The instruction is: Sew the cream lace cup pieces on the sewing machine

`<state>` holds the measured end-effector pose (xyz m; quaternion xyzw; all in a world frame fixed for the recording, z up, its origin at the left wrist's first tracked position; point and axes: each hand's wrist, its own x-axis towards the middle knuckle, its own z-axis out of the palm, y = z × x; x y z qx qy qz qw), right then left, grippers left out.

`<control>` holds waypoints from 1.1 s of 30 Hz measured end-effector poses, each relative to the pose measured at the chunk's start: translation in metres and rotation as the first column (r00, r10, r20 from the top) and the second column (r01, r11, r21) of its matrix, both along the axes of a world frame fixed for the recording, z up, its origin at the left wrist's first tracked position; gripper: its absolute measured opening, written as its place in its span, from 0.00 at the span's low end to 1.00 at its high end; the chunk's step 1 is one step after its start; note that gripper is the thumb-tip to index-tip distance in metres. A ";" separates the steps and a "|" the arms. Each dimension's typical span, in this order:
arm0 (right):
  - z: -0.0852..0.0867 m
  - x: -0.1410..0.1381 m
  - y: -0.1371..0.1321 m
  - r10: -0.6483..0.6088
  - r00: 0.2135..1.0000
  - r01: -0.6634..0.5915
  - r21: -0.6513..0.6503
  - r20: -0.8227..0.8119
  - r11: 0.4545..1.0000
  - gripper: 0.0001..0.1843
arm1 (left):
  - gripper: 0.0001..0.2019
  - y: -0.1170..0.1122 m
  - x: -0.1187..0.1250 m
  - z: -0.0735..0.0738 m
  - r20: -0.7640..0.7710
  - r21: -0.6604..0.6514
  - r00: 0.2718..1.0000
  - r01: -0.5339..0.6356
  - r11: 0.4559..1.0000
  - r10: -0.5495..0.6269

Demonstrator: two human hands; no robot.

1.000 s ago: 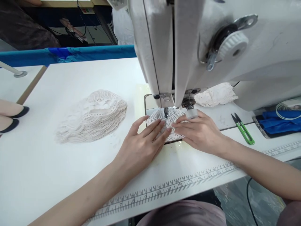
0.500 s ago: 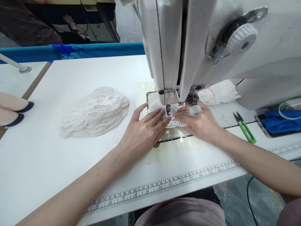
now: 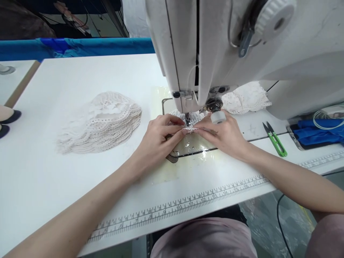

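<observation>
A white sewing machine (image 3: 242, 46) stands over the table, its presser foot (image 3: 188, 120) down on a small white lace piece (image 3: 192, 115). My left hand (image 3: 158, 138) has its fingers curled, pinching the near edge of that lace just left of the foot. From the right, my right hand (image 3: 224, 134) presses the same lace edge with fingers drawn together, a pale thimble-like cap (image 3: 218, 117) on one finger. Most of the lace lies under the foot and behind it.
A stack of white lace pieces (image 3: 99, 122) lies to the left on the white table (image 3: 80, 186). More lace (image 3: 247, 98) sits behind the machine arm. Green thread snips (image 3: 274, 138) and blue cloth (image 3: 319, 129) lie at right. A printed ruler (image 3: 188, 206) runs along the front edge.
The lace piece has fed back under the foot, so less of it shows in front. Both hands followed it toward the needle, and my left fingers went from flat to pinching.
</observation>
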<state>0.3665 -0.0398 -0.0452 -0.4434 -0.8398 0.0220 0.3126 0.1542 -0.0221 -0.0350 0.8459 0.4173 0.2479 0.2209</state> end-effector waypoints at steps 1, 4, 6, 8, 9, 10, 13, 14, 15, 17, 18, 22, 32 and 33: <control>0.001 0.000 -0.001 0.009 1.000 -0.009 -0.015 -0.003 1.000 0.11 | 0.16 0.000 0.000 0.000 -0.003 0.000 1.000 0.006 1.000 -0.006; 0.003 0.001 -0.003 0.050 0.999 -0.049 -0.044 0.013 0.998 0.10 | 0.16 -0.002 -0.002 -0.002 -0.046 0.108 0.998 0.038 0.993 -0.034; 0.003 0.001 -0.005 0.090 0.994 -0.090 -0.010 0.056 0.996 0.11 | 0.12 -0.006 -0.004 -0.004 -0.137 0.280 0.989 0.098 0.955 -0.061; 0.003 0.002 -0.007 0.117 0.985 -0.127 0.072 0.126 0.989 0.12 | 0.10 -0.014 -0.006 -0.005 -0.252 0.447 0.965 0.185 0.875 -0.076; 0.003 0.002 -0.008 0.124 0.979 -0.143 0.117 0.160 0.983 0.12 | 0.10 -0.018 -0.006 -0.004 -0.304 0.497 0.949 0.229 0.837 -0.079; 0.003 0.002 -0.009 0.125 0.974 -0.155 0.154 0.189 0.976 0.12 | 0.12 -0.022 -0.007 -0.004 -0.345 0.524 0.935 0.261 0.811 -0.078; 0.002 0.003 -0.010 0.124 0.965 -0.176 0.219 0.232 0.960 0.10 | 0.16 -0.033 -0.007 -0.001 -0.405 0.523 0.912 0.289 0.802 -0.064; 0.003 0.003 -0.011 0.121 0.964 -0.176 0.230 0.237 0.957 0.10 | 0.17 -0.035 -0.007 0.000 -0.414 0.515 0.908 0.290 0.807 -0.062; 0.003 0.003 -0.011 0.116 0.964 -0.175 0.239 0.240 0.955 0.10 | 0.17 -0.036 -0.007 0.000 -0.423 0.507 0.904 0.291 0.812 -0.060; 0.003 0.002 -0.011 0.111 0.964 -0.173 0.255 0.241 0.951 0.10 | 0.16 -0.036 -0.007 0.001 -0.438 0.500 0.897 0.298 0.813 -0.059; 0.003 0.002 -0.011 0.110 0.964 -0.174 0.259 0.242 0.950 0.10 | 0.16 -0.035 -0.007 0.002 -0.451 0.496 0.890 0.308 0.812 -0.062; 0.003 0.002 -0.010 0.113 0.961 -0.177 0.248 0.252 0.953 0.10 | 0.16 -0.032 -0.008 0.003 -0.480 0.496 0.875 0.326 0.805 -0.059; -0.004 0.002 0.001 0.018 0.949 -0.122 0.312 0.314 0.942 0.11 | 0.17 -0.016 -0.010 -0.003 -0.466 0.530 0.884 0.303 0.792 -0.027; -0.006 0.002 0.001 0.001 0.947 -0.110 0.324 0.321 0.940 0.11 | 0.16 -0.014 -0.010 -0.004 -0.449 0.553 0.893 0.292 0.780 -0.016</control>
